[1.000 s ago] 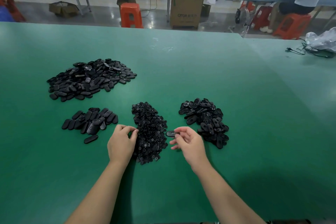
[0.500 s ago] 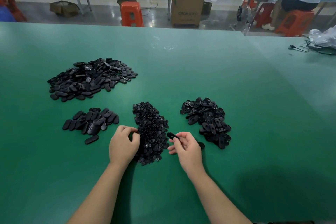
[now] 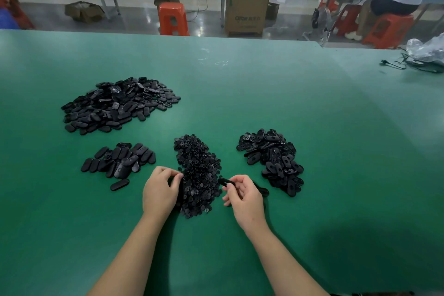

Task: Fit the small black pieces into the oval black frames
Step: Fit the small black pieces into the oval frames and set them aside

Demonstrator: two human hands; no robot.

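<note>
Head view: one view only.
Oval frame (image 3: 225, 182): pinched in right hand (image 3: 245, 196), long axis running 10-to-4 o'clock.
Left hand (image 3: 159, 190): fingers curled at small pieces pile (image 3: 198, 175); hold unclear.
Surface: green table (image 3: 312, 127); orange stool (image 3: 173, 19) at 12 o'clock.

Bare green table (image 3: 240, 94) beyond, black piles (image 3: 197, 173) crowding both hands

Right hand draws an oval frame in toward the middle pile

Over the last 1 s the right hand (image 3: 243, 196) has pulled back from the edge of the pile of oval frames (image 3: 272, 160), curling round 1 oval frame (image 3: 224, 181) and lifting it off the table beside the pile of small black pieces (image 3: 198, 175); another frame (image 3: 262, 190) now shows behind it.
</note>
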